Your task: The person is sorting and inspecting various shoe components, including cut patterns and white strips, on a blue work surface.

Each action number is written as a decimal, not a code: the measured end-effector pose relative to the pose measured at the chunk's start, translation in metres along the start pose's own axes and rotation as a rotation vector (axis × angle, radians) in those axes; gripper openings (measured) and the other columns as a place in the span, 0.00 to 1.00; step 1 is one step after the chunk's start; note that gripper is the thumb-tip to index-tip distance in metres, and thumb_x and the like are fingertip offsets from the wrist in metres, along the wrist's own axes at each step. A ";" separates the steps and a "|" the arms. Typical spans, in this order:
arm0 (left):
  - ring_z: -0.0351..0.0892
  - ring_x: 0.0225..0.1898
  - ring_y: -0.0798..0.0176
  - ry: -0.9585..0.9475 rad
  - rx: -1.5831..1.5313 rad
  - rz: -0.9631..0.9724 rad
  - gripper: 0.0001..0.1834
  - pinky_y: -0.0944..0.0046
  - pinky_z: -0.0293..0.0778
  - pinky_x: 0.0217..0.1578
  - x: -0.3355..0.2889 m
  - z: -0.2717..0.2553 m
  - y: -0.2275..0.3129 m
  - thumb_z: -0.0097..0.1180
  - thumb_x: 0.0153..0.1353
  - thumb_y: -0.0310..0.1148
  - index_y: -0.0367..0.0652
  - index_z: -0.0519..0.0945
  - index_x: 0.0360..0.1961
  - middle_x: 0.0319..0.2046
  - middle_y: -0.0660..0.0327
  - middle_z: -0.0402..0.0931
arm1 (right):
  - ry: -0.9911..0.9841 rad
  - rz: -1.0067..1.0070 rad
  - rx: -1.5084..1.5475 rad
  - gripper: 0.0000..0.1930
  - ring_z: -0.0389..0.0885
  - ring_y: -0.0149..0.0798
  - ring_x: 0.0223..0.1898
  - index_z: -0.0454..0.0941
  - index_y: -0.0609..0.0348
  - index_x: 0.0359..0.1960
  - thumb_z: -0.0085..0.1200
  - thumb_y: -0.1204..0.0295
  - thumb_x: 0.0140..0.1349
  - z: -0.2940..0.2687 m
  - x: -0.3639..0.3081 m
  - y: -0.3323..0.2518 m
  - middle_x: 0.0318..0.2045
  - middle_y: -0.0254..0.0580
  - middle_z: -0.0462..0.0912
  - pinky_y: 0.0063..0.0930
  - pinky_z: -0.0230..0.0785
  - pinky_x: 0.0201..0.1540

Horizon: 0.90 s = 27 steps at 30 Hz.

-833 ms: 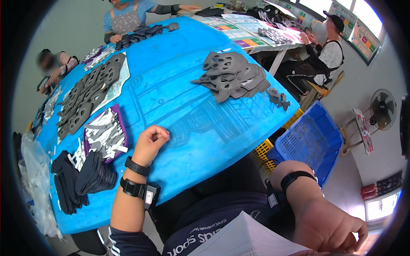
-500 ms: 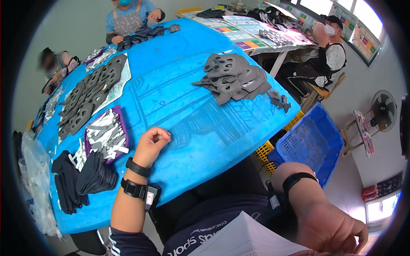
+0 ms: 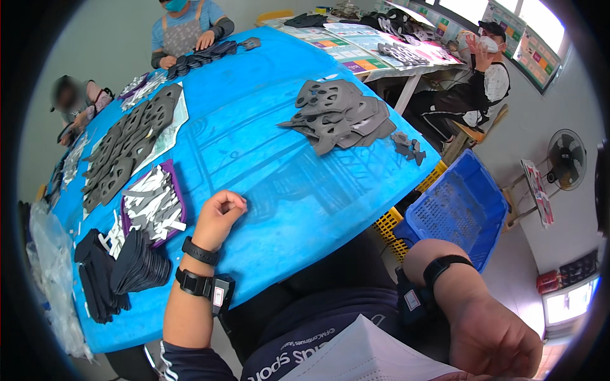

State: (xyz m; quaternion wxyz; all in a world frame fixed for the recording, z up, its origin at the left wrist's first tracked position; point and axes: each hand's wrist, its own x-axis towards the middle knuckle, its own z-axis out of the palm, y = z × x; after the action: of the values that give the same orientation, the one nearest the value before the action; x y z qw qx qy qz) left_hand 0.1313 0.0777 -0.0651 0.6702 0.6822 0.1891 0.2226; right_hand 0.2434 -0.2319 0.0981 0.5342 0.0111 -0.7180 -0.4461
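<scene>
A white mask is closest, partly covering white lettering on a dark shirt. To its right, the right grip is off the desk with fingers bent inward; whether it holds anything I cannot tell. Behind each grip sits a black wrist box with a small white label, its print too fine to read. The left grip is over the blue desk, fingers curled closed and thumb against them. Left of it and nearer the body lie two stacks of dark pieces. Directly left, near but apart, a purple tray is heaped with white and grey strips. Beyond the right grip, past the desk's edge, stands a blue crate. Farther off to the left grip's left spread grey perforated pieces; ahead and right is a grey pile beside small scraps. Farthest ahead, a person in blue touches dark items, right of whom lie colourful printed sheets, their writing illegible
</scene>
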 end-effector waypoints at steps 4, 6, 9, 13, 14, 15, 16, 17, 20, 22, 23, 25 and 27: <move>0.72 0.32 0.72 0.008 0.003 -0.007 0.05 0.74 0.67 0.37 0.000 0.001 0.001 0.50 0.50 0.17 0.39 0.73 0.26 0.30 0.63 0.73 | -0.016 0.013 -0.004 0.13 0.70 0.38 0.50 0.73 0.63 0.42 0.50 0.70 0.57 -0.001 0.000 -0.003 0.45 0.43 0.76 0.35 0.56 0.58; 0.72 0.32 0.72 0.008 0.002 -0.008 0.05 0.74 0.66 0.37 -0.001 0.001 0.001 0.50 0.50 0.17 0.39 0.73 0.26 0.30 0.63 0.73 | -0.022 -0.004 0.013 0.14 0.68 0.39 0.52 0.73 0.63 0.43 0.50 0.71 0.57 -0.001 0.000 -0.003 0.46 0.43 0.75 0.36 0.56 0.58; 0.72 0.32 0.72 0.014 0.003 -0.009 0.05 0.74 0.66 0.37 -0.001 0.001 0.001 0.50 0.50 0.18 0.39 0.73 0.25 0.29 0.63 0.73 | -0.028 -0.036 -0.042 0.13 0.67 0.39 0.52 0.73 0.63 0.44 0.50 0.71 0.57 -0.002 0.000 -0.003 0.47 0.43 0.74 0.36 0.55 0.58; 0.72 0.32 0.72 -0.017 0.009 -0.003 0.06 0.74 0.67 0.37 0.000 -0.003 -0.002 0.51 0.49 0.17 0.39 0.72 0.28 0.33 0.63 0.72 | -0.018 -0.060 0.017 0.14 0.66 0.40 0.53 0.73 0.63 0.44 0.50 0.72 0.57 -0.001 0.001 -0.001 0.48 0.43 0.73 0.36 0.54 0.59; 0.72 0.32 0.72 -0.018 0.010 -0.002 0.06 0.74 0.67 0.37 0.000 -0.002 -0.001 0.51 0.49 0.17 0.39 0.72 0.28 0.33 0.63 0.72 | -0.024 -0.028 0.090 0.14 0.66 0.40 0.53 0.73 0.64 0.44 0.50 0.73 0.57 -0.001 0.001 -0.002 0.48 0.43 0.73 0.37 0.54 0.59; 0.73 0.33 0.70 0.019 -0.040 0.014 0.07 0.73 0.69 0.38 -0.001 0.000 0.001 0.50 0.53 0.22 0.39 0.71 0.34 0.35 0.61 0.72 | -0.030 0.003 0.162 0.14 0.66 0.40 0.53 0.72 0.64 0.44 0.50 0.74 0.57 -0.001 0.002 -0.003 0.48 0.43 0.73 0.37 0.54 0.59; 0.74 0.34 0.69 0.063 -0.085 0.026 0.10 0.71 0.71 0.38 -0.003 0.001 0.003 0.50 0.56 0.26 0.39 0.71 0.41 0.38 0.60 0.72 | -0.022 0.004 0.165 0.14 0.66 0.40 0.53 0.72 0.64 0.44 0.50 0.74 0.57 0.000 0.001 -0.003 0.48 0.43 0.73 0.37 0.54 0.59; 0.74 0.34 0.69 0.060 -0.085 0.023 0.10 0.71 0.71 0.38 -0.005 0.011 0.019 0.50 0.56 0.26 0.39 0.71 0.41 0.38 0.60 0.72 | -0.027 0.005 0.140 0.14 0.65 0.41 0.54 0.72 0.65 0.44 0.50 0.74 0.56 0.000 0.001 -0.003 0.48 0.44 0.73 0.37 0.53 0.59; 0.75 0.35 0.64 0.034 -0.814 0.056 0.20 0.65 0.75 0.37 -0.011 0.025 0.051 0.45 0.61 0.39 0.41 0.64 0.52 0.42 0.57 0.70 | -0.024 0.006 0.129 0.14 0.65 0.41 0.54 0.72 0.65 0.44 0.50 0.75 0.56 0.000 0.001 -0.004 0.48 0.44 0.73 0.37 0.53 0.59; 0.75 0.35 0.61 -0.026 -0.727 0.089 0.27 0.64 0.76 0.35 -0.011 0.018 0.046 0.36 0.63 0.48 0.40 0.59 0.56 0.43 0.55 0.69 | -0.011 0.009 0.146 0.14 0.65 0.41 0.54 0.72 0.66 0.44 0.50 0.75 0.56 0.004 0.000 -0.002 0.48 0.45 0.73 0.37 0.53 0.59; 0.75 0.35 0.61 -0.022 -0.725 0.088 0.27 0.64 0.76 0.35 -0.010 0.014 0.039 0.36 0.63 0.48 0.40 0.59 0.56 0.43 0.55 0.69 | 0.030 0.059 0.287 0.14 0.65 0.42 0.54 0.72 0.66 0.44 0.50 0.75 0.56 0.009 -0.002 0.000 0.48 0.45 0.73 0.37 0.53 0.59; 0.75 0.34 0.63 -0.038 -0.331 -0.178 0.24 0.67 0.76 0.36 -0.005 0.008 0.021 0.42 0.62 0.42 0.40 0.60 0.56 0.40 0.56 0.71 | 0.071 0.110 0.428 0.14 0.65 0.42 0.54 0.72 0.65 0.45 0.50 0.75 0.56 0.013 -0.003 0.002 0.48 0.44 0.73 0.37 0.53 0.59; 0.75 0.34 0.64 -0.051 -0.242 -0.178 0.23 0.67 0.75 0.36 -0.002 0.007 0.013 0.44 0.61 0.38 0.39 0.60 0.55 0.39 0.56 0.71 | 0.100 0.072 0.410 0.13 0.66 0.41 0.52 0.72 0.65 0.44 0.49 0.74 0.57 0.015 -0.003 0.001 0.46 0.45 0.74 0.36 0.54 0.58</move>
State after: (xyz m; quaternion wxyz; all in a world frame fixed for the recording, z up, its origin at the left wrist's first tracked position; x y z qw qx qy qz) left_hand 0.1330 0.0703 -0.0518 0.7694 0.5823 0.2035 0.1661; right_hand 0.2338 -0.2202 0.0963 0.5714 0.1157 -0.7662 -0.2704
